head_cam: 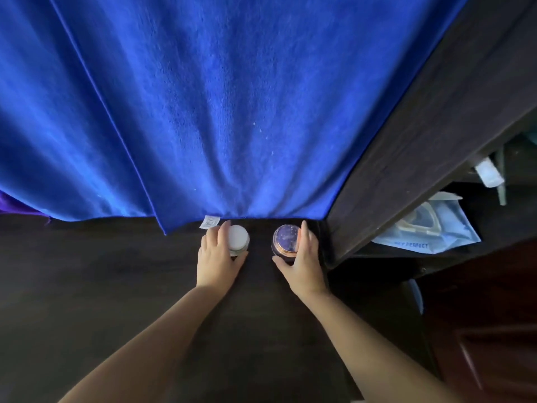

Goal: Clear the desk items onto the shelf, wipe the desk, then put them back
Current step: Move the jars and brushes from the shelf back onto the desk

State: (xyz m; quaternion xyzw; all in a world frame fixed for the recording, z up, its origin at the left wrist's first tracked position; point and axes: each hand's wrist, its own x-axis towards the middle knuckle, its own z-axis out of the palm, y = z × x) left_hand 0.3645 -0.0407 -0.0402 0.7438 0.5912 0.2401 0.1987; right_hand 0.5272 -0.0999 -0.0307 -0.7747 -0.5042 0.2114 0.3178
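Two jars at the back of the desk point(116, 286), one in each hand

The left hand point(216, 257) is gripping the white-lidded jar point(239, 239) and the right hand point(303, 261) is clasping the purple jar point(286, 238), both just under the blue cloth point(203, 112); lifting carelessly risks snagging its hem

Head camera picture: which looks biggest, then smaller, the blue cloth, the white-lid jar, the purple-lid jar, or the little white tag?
1. blue cloth
2. white-lid jar and purple-lid jar, too alike to rank
3. little white tag
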